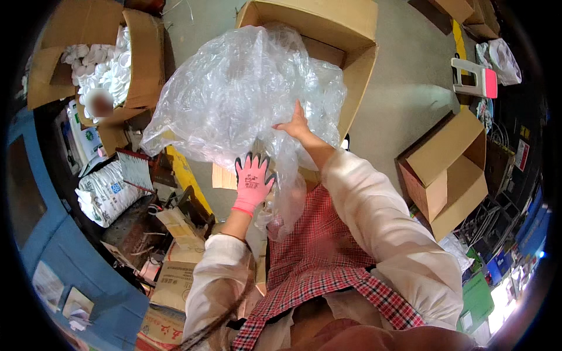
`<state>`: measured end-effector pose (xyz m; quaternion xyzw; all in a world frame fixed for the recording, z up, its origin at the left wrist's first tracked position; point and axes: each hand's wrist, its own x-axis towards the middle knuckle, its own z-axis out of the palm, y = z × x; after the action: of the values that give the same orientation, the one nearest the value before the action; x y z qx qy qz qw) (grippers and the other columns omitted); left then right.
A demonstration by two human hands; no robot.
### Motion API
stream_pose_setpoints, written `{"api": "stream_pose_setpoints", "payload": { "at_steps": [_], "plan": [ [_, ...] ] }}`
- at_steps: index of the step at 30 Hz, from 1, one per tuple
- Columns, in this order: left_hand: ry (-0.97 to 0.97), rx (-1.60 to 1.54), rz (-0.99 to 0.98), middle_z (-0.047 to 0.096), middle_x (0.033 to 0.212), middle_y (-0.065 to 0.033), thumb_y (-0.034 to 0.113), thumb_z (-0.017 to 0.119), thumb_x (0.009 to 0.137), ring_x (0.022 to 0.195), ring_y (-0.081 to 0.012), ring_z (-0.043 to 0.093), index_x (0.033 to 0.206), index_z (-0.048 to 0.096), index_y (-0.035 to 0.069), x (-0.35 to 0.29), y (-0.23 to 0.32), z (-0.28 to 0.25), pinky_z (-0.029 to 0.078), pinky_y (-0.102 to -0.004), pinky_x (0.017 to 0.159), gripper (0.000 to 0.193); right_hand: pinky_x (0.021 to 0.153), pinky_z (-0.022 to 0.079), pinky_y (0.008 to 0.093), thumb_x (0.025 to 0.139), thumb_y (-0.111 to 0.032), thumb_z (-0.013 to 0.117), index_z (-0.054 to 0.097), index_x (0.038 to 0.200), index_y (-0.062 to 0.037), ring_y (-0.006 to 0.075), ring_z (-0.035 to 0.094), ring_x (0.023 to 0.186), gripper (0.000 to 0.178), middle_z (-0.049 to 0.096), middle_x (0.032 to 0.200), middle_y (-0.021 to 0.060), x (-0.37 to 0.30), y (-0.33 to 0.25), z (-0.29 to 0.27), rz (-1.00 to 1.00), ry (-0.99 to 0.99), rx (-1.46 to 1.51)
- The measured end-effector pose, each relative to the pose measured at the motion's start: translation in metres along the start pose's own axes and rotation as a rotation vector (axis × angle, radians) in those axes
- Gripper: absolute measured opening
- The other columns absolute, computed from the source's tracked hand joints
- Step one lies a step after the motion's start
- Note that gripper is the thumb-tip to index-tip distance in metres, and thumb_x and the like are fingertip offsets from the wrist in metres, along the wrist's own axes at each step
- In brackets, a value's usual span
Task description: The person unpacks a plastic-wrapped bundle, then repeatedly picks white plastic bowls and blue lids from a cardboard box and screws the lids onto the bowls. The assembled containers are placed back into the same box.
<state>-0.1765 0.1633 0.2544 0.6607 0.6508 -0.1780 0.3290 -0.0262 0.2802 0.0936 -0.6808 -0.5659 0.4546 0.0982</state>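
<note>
A large, crumpled clear plastic bag [228, 88] spreads across the opening of a big cardboard box [359, 76], and part of it trails down toward my apron. My left hand [253, 186], in a pink glove with dark fingertips, rests at the bag's near edge with its fingers spread. Farther up and to the right, my bare right hand [296, 124] is against the plastic, thumb out to the side and a finger pointing away from me. Neither hand is wrapped round the bag. Most of the box's inside is hidden under the plastic.
An open carton [146, 64] of white parts stands at the far left. Below it are a white sack [108, 196] and flat cartons [175, 281]. An open cardboard box [436, 175] and a white-and-pink stool [475, 79] are on the right.
</note>
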Motion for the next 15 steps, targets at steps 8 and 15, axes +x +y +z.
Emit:
{"api": "stream_pose_setpoints", "payload": {
  "at_steps": [8,15],
  "plan": [
    [-0.387,-0.234,-0.385,0.058,0.125,-0.0191,0.042,0.059,0.089,0.113,-0.0293,0.059,0.131,0.052,0.007,-0.027,-0.056,0.071,0.047,-0.0422,0.094,0.055,0.110,0.029,0.0489,0.075,-0.039,0.067,0.059,0.125,-0.0044,0.0436,0.036,0.133,0.061,0.054,0.135,0.0144,-0.005,0.048,0.019,0.062,-0.287,-0.403],
    [0.070,-1.067,-0.409,0.058,0.124,-0.0213,0.035,0.076,0.080,0.116,-0.0262,0.057,0.140,0.039,-0.002,0.101,-0.031,0.054,0.043,-0.0341,0.099,0.079,0.103,0.038,0.0469,0.087,-0.038,0.061,0.051,0.133,-0.0037,0.0343,0.049,0.121,0.059,0.057,0.131,0.0136,-0.015,0.124,0.026,0.617,-0.196,0.611]
  ]
}}
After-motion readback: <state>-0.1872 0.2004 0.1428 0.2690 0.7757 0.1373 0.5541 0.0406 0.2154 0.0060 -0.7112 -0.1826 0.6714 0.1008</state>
